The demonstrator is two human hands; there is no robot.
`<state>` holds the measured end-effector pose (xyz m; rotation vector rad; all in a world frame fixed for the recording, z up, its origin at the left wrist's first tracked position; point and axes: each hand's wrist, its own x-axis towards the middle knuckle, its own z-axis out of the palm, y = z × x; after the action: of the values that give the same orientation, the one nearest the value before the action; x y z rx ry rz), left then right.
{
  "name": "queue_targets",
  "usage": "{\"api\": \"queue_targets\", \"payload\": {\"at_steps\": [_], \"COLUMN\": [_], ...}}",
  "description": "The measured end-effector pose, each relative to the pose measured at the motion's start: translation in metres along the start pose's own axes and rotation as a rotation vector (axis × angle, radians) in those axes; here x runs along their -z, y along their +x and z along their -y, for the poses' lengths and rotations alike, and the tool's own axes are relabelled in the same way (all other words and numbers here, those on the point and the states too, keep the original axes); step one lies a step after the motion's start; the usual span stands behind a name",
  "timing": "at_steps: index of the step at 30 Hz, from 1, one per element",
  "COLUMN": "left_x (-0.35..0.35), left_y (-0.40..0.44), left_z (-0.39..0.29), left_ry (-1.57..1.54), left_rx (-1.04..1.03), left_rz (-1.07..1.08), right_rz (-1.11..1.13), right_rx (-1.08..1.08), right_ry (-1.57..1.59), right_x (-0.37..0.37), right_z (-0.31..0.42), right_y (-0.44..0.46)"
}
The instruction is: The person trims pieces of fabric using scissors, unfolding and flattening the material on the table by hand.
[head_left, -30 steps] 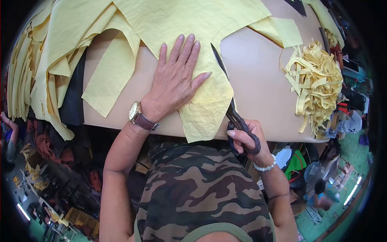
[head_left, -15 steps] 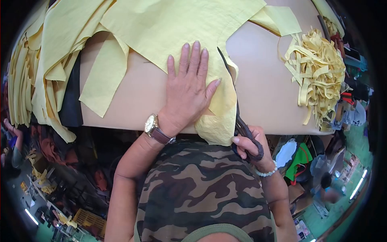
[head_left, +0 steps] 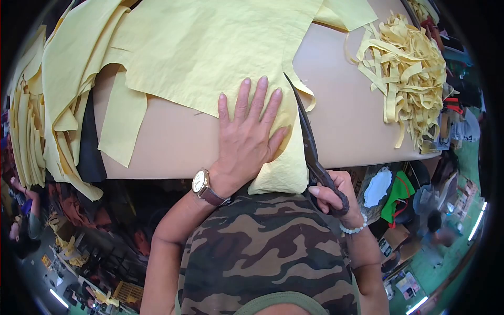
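Observation:
A large piece of yellow fabric lies over the beige table, its near part hanging to the table's front edge against my apron. My left hand rests flat on the fabric, fingers stretched out, a watch on that wrist. In my right hand are the handles of long dark scissors. Their blades point away from me along the fabric's right edge, the tip at the cloth. A narrow yellow strip curls off to the right of the blades.
A heap of yellow fabric strips lies at the table's right. Folded yellow cloth hangs in layers at the left. Below the table's right side are a green cloth and a white piece. People are visible at both sides.
The view has shifted, so the table's front edge sits lower. The scissors' tip is slightly further along the fabric, and the strip beside the blades curls out more. My left hand stays flat.

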<state>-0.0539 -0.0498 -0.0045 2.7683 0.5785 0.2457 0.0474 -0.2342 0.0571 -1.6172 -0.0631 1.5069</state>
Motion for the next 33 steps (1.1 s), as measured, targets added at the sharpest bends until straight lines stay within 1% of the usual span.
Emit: {"api": "queue_targets", "payload": {"at_steps": [3, 6, 9, 12, 15, 16, 19, 22, 33], "left_x": [0.002, 0.005, 0.017, 0.015, 0.022, 0.021, 0.01, 0.007, 0.007], "left_y": [0.0, -0.001, 0.002, 0.02, 0.044, 0.05, 0.055, 0.054, 0.053], "left_z": [0.0, -0.002, 0.003, 0.029, 0.048, 0.053, 0.066, 0.069, 0.068], "left_ry": [-0.041, -0.035, -0.108, -0.234, 0.036, 0.08, 0.102, 0.104, 0.105], "left_rx": [0.013, 0.012, 0.002, -0.02, -0.103, -0.101, -0.109, -0.083, -0.079], "left_rz": [0.012, 0.025, 0.029, -0.144, -0.154, -0.117, -0.125, -0.064, -0.065], "right_rz": [0.013, 0.005, 0.012, 0.016, 0.02, 0.022, 0.028, 0.029, 0.04], "right_rx": [0.055, 0.036, 0.04, 0.039, 0.037, 0.037, 0.042, 0.043, 0.059], "right_ry": [-0.007, 0.022, 0.039, 0.063, 0.058, 0.059, 0.06, 0.064, 0.078], "right_x": [0.001, -0.001, -0.001, 0.001, 0.002, 0.003, 0.003, 0.001, -0.001], "right_z": [-0.002, 0.004, 0.003, 0.001, 0.0, -0.001, -0.002, -0.003, -0.011], "right_y": [0.005, 0.008, 0.01, 0.01, 0.01, 0.01, 0.011, 0.011, 0.012]}}
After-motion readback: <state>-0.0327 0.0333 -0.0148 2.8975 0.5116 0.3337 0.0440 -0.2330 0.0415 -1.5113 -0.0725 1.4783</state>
